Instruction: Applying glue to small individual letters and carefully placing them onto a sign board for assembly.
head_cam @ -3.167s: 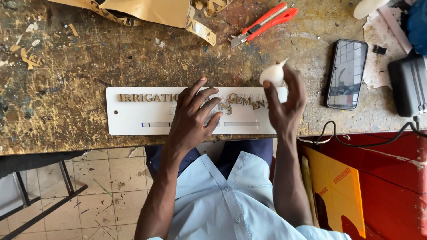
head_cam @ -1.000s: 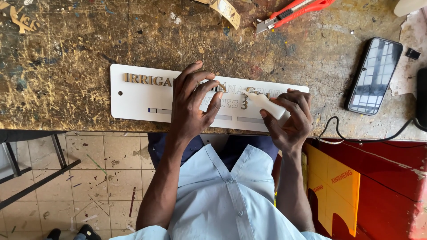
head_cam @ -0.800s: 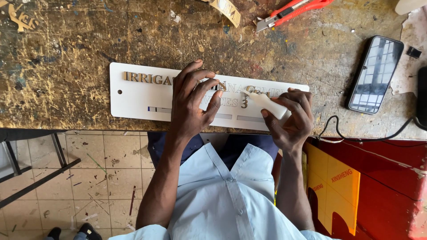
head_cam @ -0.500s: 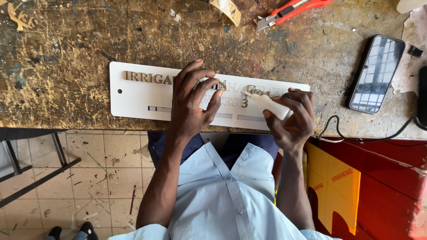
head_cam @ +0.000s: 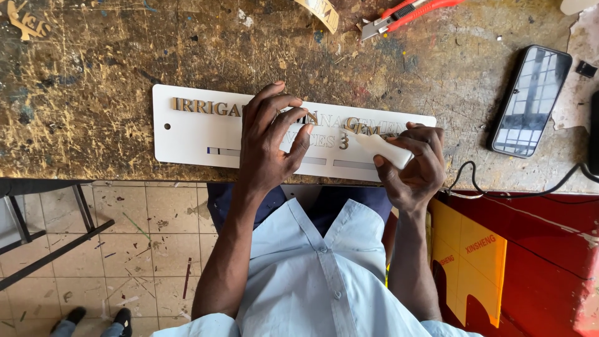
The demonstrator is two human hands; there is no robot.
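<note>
The white rectangular sign plate (head_cam: pixel 193 134) lies flat along the near edge of the scarred workbench (head_cam: pixel 93 56), with raised gold letters in two rows and three thin grey strips beneath. My left hand (head_cam: pixel 268 146) presses on its middle, fingers spread flat, gripping nothing. My right hand (head_cam: pixel 415 165) is closed around one small white glue bottle (head_cam: pixel 384 150), its tip touching the plate. One red utility knife (head_cam: pixel 405 11) and one phone (head_cam: pixel 529 100) lie well apart from the plate.

One head-worn view looks steeply down, close over the surface (head_cam: pixel 93 75), which fills the upper half of the frame; the wearer's shirt (head_cam: pixel 312 274) and the floor (head_cam: pixel 125 249) fill the lower half.
</note>
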